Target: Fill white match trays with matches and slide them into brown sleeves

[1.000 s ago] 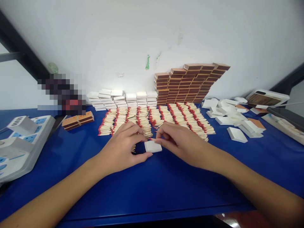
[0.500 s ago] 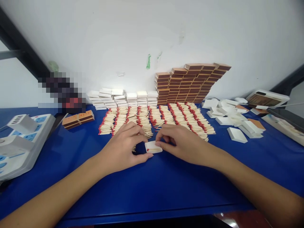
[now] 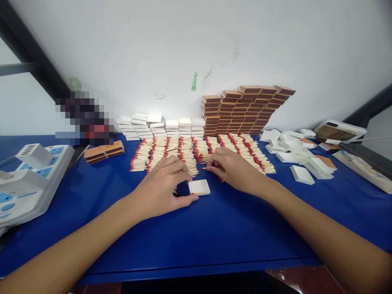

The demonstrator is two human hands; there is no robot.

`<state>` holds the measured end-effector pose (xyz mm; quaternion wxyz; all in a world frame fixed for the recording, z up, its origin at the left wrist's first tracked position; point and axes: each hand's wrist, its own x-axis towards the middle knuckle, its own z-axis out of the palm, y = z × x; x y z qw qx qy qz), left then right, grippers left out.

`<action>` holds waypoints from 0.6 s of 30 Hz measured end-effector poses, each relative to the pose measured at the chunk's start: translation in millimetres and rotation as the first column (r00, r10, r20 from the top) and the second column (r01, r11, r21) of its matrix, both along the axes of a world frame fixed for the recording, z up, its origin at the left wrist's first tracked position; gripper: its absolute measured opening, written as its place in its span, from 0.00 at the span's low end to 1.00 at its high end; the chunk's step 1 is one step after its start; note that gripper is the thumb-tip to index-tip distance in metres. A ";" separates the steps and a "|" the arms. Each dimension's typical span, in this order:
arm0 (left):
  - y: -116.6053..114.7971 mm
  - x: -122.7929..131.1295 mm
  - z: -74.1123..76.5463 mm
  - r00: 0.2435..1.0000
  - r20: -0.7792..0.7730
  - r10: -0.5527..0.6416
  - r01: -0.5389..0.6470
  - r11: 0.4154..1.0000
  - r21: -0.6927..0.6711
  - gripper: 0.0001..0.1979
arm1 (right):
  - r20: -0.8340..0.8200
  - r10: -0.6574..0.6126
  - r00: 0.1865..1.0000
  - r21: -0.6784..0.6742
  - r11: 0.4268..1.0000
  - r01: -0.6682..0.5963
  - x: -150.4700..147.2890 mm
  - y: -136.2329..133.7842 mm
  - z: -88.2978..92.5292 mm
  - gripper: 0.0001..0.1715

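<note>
A small white matchbox tray (image 3: 199, 186) rests on the blue table, with a match or two lying along its near side. My left hand (image 3: 167, 183) is around its left end, thumb at the near corner and fingertips at the far one. Farther back and to the right, my right hand (image 3: 231, 166) has thumb and forefinger pinched on a red-tipped match at the front edge of the match rows. Those rows of loose matches (image 3: 180, 149) spread behind both hands; my fingers cover some of them.
White trays (image 3: 154, 124) are stacked along the wall, beside a tall stack of brown matchboxes (image 3: 241, 112). Loose white trays (image 3: 301, 174) lie in a heap to the right, near a phone (image 3: 339, 130). At left are tied matchboxes (image 3: 104, 152) and a power strip (image 3: 55, 188).
My right hand has moved from the tray back to the edge of the match rows, and its fingers now pinch a match. My left hand stays at the tray.
</note>
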<state>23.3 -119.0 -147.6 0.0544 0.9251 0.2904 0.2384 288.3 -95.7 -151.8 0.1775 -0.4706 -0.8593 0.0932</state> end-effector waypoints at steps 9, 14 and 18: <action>4.6 1.1 0.4 0.998 -0.019 0.052 -0.052 0.999 0.012 0.15 | 0.009 0.061 0.998 0.079 0.995 -0.061 -6.2 -11.9 7.6 0.09; 3.8 0.7 -0.2 0.999 -0.028 0.035 -0.035 0.999 -0.003 0.15 | 0.047 0.060 0.997 0.025 0.998 -0.061 0.5 -10.0 5.1 0.05; 3.9 0.6 -0.9 1.000 -0.026 0.017 -0.017 1.000 -0.010 0.16 | 0.073 0.089 0.993 0.026 0.995 -0.091 4.5 -4.9 -0.4 0.10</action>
